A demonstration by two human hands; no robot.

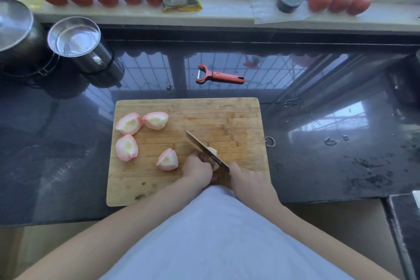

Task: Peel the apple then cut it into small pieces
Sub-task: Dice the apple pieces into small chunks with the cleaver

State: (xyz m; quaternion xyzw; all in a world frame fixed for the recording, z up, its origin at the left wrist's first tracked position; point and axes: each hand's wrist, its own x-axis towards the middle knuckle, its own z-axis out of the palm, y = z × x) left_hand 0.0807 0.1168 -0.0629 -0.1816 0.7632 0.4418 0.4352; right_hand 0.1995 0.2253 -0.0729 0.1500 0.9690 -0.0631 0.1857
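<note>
Four peeled apple wedges parked on cutting board. Left hand pinning fifth piece, right hand gripping knife. Curl fingertips back, cut straight down.

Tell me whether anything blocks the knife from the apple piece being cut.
Nothing visible does. The knife, gripped by the right hand, sits directly on the apple piece that the left hand steadies. The other four apple chunks lie apart on the cutting board.
</note>
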